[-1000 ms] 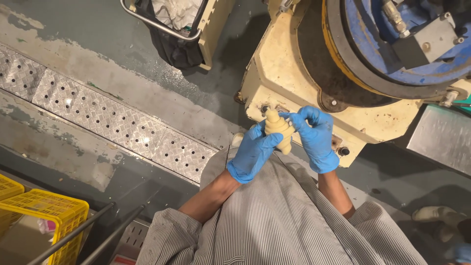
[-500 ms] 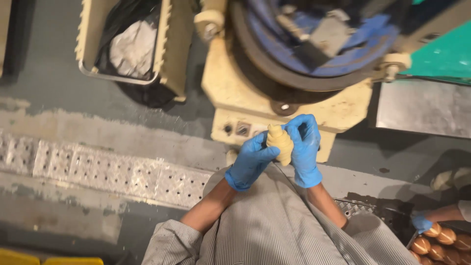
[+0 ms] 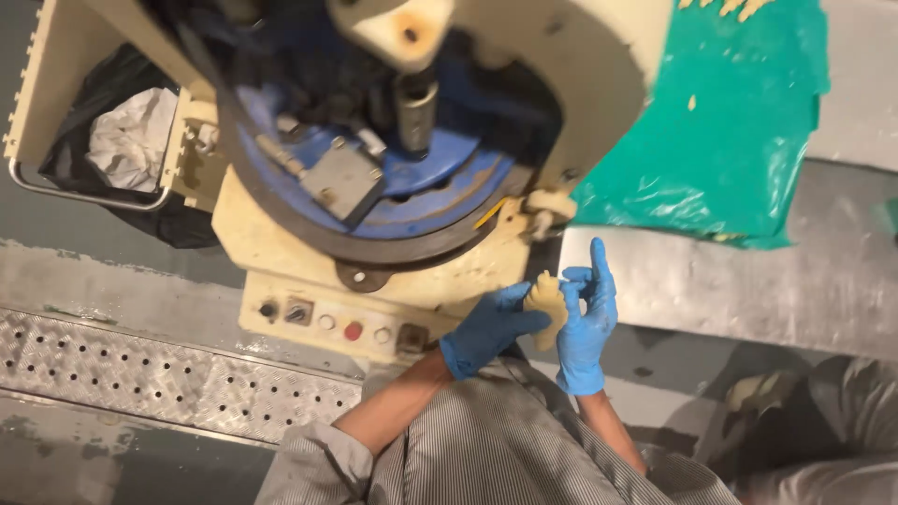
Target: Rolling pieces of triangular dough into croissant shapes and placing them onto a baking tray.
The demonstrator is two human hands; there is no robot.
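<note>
Both hands wear blue gloves and meet in front of the cream machine (image 3: 309,252). The left hand (image 3: 486,329) pinches a small pale-yellow piece (image 3: 545,301) from below, fingers closed on it. The right hand (image 3: 587,318) touches the piece's other side, forefinger raised straight, remaining fingers curled. The piece sits above the steel table's (image 3: 748,281) near edge, beside the machine's button panel (image 3: 337,323). A green plastic sheet (image 3: 730,122) covers the table's far end.
</note>
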